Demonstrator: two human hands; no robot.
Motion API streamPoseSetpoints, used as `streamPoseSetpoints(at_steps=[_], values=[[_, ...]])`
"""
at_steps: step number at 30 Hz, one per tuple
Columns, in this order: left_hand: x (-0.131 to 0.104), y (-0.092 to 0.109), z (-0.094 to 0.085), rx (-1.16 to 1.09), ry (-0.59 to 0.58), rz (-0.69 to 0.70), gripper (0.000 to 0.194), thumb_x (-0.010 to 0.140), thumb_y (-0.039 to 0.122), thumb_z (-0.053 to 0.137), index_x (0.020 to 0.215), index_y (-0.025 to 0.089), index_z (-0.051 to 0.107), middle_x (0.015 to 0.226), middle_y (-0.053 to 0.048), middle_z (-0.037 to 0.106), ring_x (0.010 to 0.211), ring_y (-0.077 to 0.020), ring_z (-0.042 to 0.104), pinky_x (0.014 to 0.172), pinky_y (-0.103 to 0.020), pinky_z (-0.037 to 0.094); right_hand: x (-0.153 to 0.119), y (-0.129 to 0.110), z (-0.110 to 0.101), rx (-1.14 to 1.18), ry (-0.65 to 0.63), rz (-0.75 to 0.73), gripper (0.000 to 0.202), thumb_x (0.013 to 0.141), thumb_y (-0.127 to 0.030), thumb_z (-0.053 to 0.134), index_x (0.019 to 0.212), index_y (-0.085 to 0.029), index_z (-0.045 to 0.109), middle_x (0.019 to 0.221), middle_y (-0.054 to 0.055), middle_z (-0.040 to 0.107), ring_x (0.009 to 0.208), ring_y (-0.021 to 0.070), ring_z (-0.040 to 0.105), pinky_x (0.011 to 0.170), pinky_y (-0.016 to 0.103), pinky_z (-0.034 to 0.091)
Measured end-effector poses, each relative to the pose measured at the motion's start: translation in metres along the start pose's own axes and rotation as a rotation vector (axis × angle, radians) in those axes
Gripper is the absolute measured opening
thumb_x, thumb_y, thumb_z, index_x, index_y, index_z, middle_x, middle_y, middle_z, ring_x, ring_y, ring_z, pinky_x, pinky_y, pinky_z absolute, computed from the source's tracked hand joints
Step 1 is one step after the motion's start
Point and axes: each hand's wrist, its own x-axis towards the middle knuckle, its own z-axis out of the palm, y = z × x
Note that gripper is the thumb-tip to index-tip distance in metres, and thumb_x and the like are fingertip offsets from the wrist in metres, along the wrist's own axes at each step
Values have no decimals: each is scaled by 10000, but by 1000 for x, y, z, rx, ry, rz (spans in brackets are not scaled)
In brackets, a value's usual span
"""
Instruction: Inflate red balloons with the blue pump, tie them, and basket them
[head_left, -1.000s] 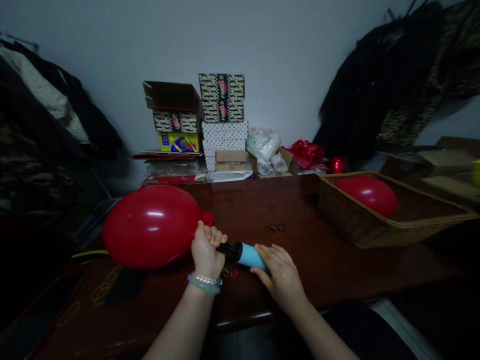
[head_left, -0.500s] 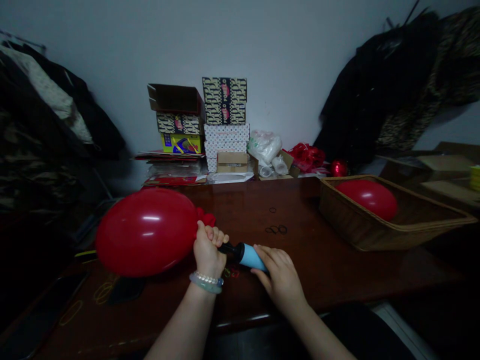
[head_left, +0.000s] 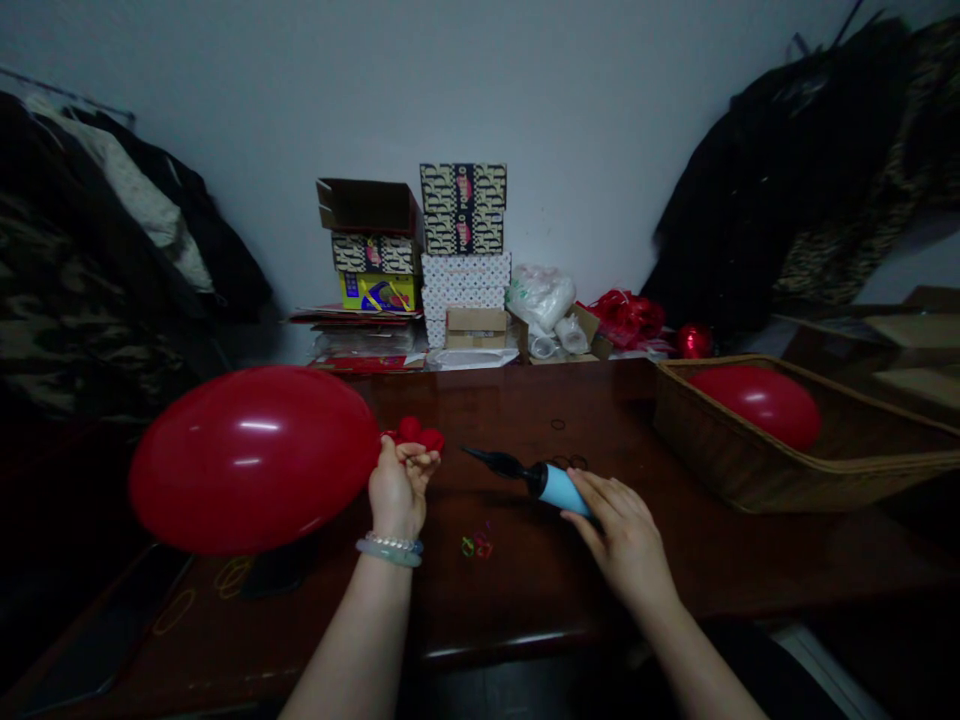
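A large inflated red balloon [head_left: 255, 460] is pinched at its neck by my left hand [head_left: 397, 485], which wears bracelets. Just beyond those fingers lie small deflated red balloons [head_left: 416, 432]. My right hand [head_left: 619, 530] is wrapped round the blue barrel of a balloon pump [head_left: 562, 489]. The pump's black nozzle points left, free of the balloon, with a gap between it and my left hand. Small coloured rubber bands [head_left: 478, 544] lie on the table between my hands.
On the right of the dark wooden table [head_left: 525, 600] stands a wicker basket [head_left: 720, 465] holding another red balloon [head_left: 757, 405]. Stacked boxes [head_left: 465, 285] and plastic bags [head_left: 541, 298] line the wall. Yellow rubber bands [head_left: 176, 610] and a dark flat device [head_left: 105, 630] lie at left.
The pump nozzle has come out of the balloon's neck. My right hand moved right with the pump, while my left hand shifted slightly left with the balloon.
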Motion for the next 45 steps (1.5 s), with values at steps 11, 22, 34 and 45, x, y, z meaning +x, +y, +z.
streamPoseSetpoints(at_steps=[11,22,34,45], values=[[-19,-22,11,55,-100,-20,543,907,424,497,440,186,358,359,64,281,343,-75,305,486,-239,437,5,50,-20,-194,157,190,510,908,-481,539,1281,-135,558,1148,143,683,986,298,637,918,452,459],[-34,-43,21,171,-222,9,555,853,471,551,417,203,338,352,69,257,338,-70,271,456,-245,405,-14,80,14,-220,-98,336,403,836,-323,622,1194,-139,609,1166,121,689,1006,280,645,922,409,444],[-36,-44,21,195,-248,24,560,833,496,576,418,205,337,354,74,264,332,-68,276,453,-249,408,-18,80,27,-241,-250,419,411,799,-251,662,1199,-168,620,1151,113,701,1037,275,650,943,390,430],[-37,-42,19,221,-281,16,569,849,485,556,401,207,343,348,68,260,327,-73,278,451,-253,405,-17,76,29,-250,-330,449,423,795,-248,655,1213,-193,613,1183,86,691,1059,260,638,953,367,410]])
